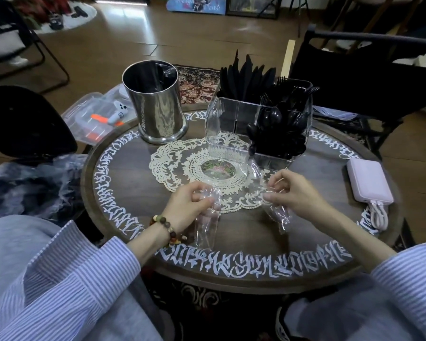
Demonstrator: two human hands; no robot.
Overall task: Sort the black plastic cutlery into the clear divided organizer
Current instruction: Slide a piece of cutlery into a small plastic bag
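1. Standing at the far side of the round table (123, 168), the clear organizer (234, 134) already holds the black cutlery: knives (244, 75) upright in a back compartment, forks (288, 89) and spoons (278, 124) on its right side. The near left compartment looks empty.
2. A clear plastic wrapper (207, 225) is stretched between both hands, just in front of the organizer. No cutlery shows inside it, so I judge it is empty packaging.
3. The left hand (190, 207) has its fingers curled around one end of the wrapper.
4. The right hand (290, 190) pinches the other end with thumb and fingers.
5. A steel cup (155, 104) stands at the left, and a pink power bank (369, 180) lies at the right.
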